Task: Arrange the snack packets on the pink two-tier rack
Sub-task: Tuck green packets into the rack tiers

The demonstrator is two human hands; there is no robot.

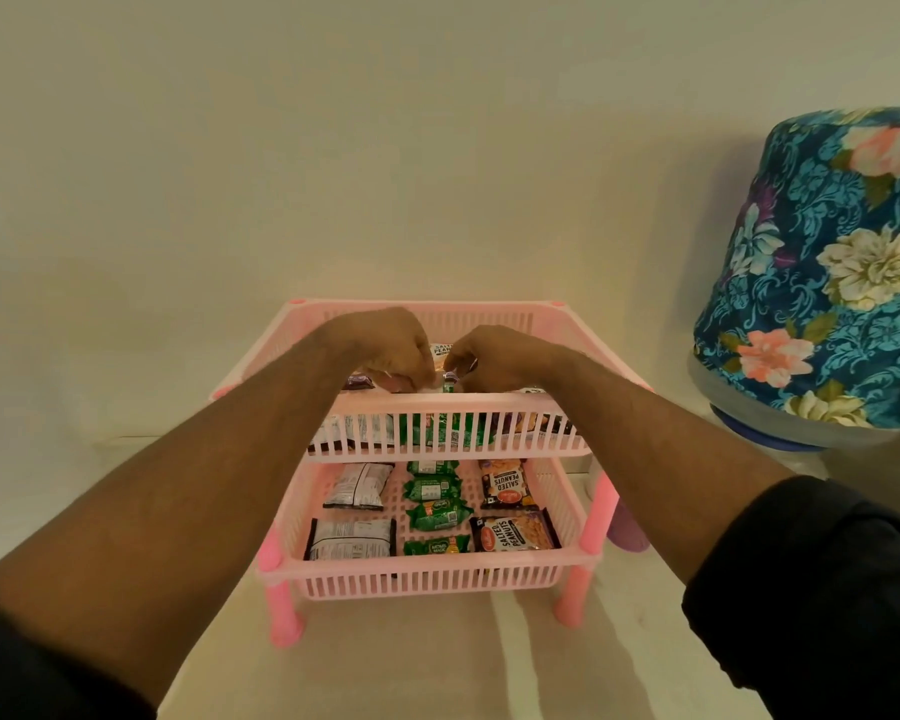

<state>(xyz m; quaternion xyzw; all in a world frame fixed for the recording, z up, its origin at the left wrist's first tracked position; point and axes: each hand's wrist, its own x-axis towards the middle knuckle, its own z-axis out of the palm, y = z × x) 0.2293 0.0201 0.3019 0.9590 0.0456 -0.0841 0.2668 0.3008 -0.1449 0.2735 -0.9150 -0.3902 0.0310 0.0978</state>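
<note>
The snack packets lay in both tiers of the pink two-tier rack (437, 576), which stood on a pale surface (411, 667) close to a cream wall (333, 122). On the lower tier they sat in three rows: two white-and-black packets (352, 538) on the left, a line of green packets (436, 514) down the middle, and two salted-peanut packets (513, 532) on the right. More packets filled the upper tier, seen partly through its slatted front wall, with a peanut packet (441, 351) showing between the hands. The left hand (385, 350) and the right hand (494, 358) were both curled down into the upper tier, knuckles nearly meeting. The right hand's fingertips appeared pinched on a small green packet (448, 383) at the front of that tier; whether the left hand's bent fingers were clamped on anything could not be told. Both forearms were bare, with dark sleeves (822, 605) at the lower corners. To the right of the rack, well apart, stood a rounded object under a blue floral cover (822, 262).
</note>
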